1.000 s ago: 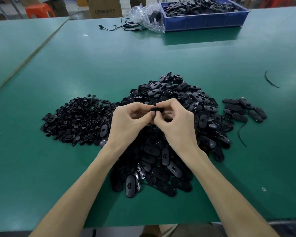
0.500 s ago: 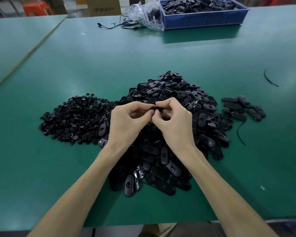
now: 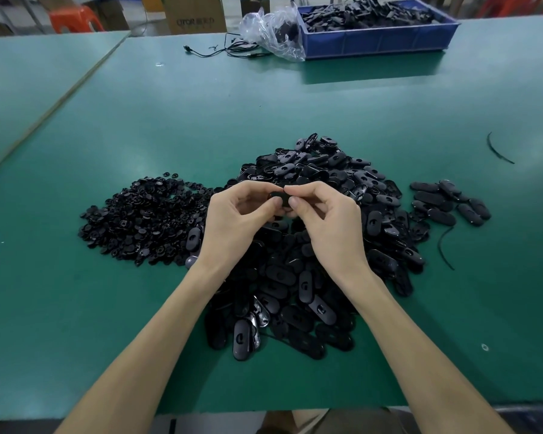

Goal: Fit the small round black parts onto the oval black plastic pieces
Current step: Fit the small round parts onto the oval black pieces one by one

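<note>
round parts (image 3: 145, 220) lie heaped at left on the desk (image 3: 264, 104); left hand (image 3: 232, 227) and right hand (image 3: 333, 230), both grips pinching one oval piece (image 3: 278, 198) above the oval heap (image 3: 342, 170). probably light, stiff, slick plastic: hold its rims.

We see a matt green, cloth-like cover on the table (image 3: 264, 98), satin-smooth black plastic oval pieces (image 3: 383, 220) at centre, glossier round parts (image 3: 145, 220) at left, and a smooth blue plastic crate (image 3: 376, 42) and crinkled clear bag (image 3: 273, 29) at the top.
</note>
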Demonstrator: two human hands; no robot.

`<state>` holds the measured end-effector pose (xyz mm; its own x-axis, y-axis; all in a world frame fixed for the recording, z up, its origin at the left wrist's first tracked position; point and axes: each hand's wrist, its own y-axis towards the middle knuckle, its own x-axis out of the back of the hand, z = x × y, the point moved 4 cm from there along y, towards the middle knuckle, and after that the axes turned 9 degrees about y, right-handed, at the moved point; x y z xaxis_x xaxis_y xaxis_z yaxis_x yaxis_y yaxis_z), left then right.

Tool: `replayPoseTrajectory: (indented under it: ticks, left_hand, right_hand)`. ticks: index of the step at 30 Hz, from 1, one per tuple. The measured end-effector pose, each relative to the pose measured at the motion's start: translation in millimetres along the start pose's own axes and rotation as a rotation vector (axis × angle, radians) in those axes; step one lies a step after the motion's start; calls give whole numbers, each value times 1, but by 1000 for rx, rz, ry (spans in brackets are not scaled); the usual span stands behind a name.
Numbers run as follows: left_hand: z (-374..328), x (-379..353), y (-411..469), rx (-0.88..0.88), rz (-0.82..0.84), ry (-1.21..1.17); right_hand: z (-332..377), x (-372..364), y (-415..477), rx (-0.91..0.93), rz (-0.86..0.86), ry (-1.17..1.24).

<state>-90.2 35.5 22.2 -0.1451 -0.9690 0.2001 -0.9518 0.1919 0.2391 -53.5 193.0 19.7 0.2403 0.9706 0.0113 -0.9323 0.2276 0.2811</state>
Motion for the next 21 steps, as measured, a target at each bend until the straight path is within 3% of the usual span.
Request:
replayPoseTrajectory:
  ticks: [21]
  left_hand:
    - [1, 1, 0, -10, -42, 113]
  right_hand:
    - [-1, -4, -1, -13, 19, 41]
